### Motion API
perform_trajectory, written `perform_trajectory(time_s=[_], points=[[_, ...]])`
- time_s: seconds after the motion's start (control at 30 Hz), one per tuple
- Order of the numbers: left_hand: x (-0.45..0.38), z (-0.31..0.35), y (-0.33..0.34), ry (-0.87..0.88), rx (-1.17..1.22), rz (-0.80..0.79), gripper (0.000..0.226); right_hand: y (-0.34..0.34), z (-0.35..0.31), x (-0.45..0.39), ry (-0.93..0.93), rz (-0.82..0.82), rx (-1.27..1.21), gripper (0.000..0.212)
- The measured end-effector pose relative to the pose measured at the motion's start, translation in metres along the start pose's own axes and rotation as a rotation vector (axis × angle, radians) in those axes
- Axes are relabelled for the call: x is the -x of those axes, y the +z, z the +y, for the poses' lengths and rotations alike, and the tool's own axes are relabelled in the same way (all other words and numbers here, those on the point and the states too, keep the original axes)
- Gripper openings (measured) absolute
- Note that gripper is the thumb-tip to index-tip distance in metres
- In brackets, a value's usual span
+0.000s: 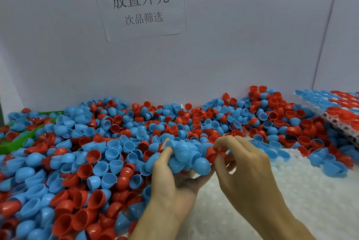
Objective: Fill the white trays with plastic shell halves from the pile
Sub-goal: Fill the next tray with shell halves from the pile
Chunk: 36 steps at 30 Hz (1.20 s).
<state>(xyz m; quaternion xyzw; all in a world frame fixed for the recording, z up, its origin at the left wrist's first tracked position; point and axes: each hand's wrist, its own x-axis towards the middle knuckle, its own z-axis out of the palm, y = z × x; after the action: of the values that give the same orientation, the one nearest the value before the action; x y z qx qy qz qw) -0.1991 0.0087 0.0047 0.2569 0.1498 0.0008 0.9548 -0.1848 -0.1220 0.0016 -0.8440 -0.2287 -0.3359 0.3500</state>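
Note:
A big pile of red and blue plastic shell halves (108, 142) covers the table from the left edge to the back right. My left hand (171, 187) cups a bunch of blue shell halves (184, 158) above the pile's edge, fingers curled round them. My right hand (244, 169) pinches a red shell half (211, 152) at the bunch's right side. A white tray (291, 191) lies under my hands at the lower right, its cells blurred. A few blue halves (275, 152) sit at its far edge.
A stack of filled white trays (338, 115) stands at the far right. A green bin (17, 138) lies at the left, partly buried in shells. A white partition wall with a paper sign (139, 4) closes the back.

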Motion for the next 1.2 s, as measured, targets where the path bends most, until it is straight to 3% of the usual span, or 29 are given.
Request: perform_trajectory(time_s=[0.33,0.6,0.8,0.93,1.2], points=[[0.0,-0.004,-0.001,0.01,0.009,-0.017,0.04,0.0,0.008,-0.002,-0.017,0.114,0.054,0.022],[-0.001,-0.01,0.0,0.002,-0.031,-0.019,0.039,0.002,0.003,-0.002,0.039,0.068,0.005,0.025],[-0.001,-0.009,-0.002,0.006,-0.026,-0.029,0.042,-0.006,0.008,0.001,-0.063,-0.211,-0.013,0.013],[-0.005,-0.006,-0.005,0.033,-0.018,0.013,0.042,-0.005,0.012,0.002,-0.1,-0.386,0.003,0.03],[-0.005,-0.007,-0.002,0.037,0.034,0.086,0.036,-0.009,0.013,-0.004,-0.043,-0.332,0.039,0.025]])
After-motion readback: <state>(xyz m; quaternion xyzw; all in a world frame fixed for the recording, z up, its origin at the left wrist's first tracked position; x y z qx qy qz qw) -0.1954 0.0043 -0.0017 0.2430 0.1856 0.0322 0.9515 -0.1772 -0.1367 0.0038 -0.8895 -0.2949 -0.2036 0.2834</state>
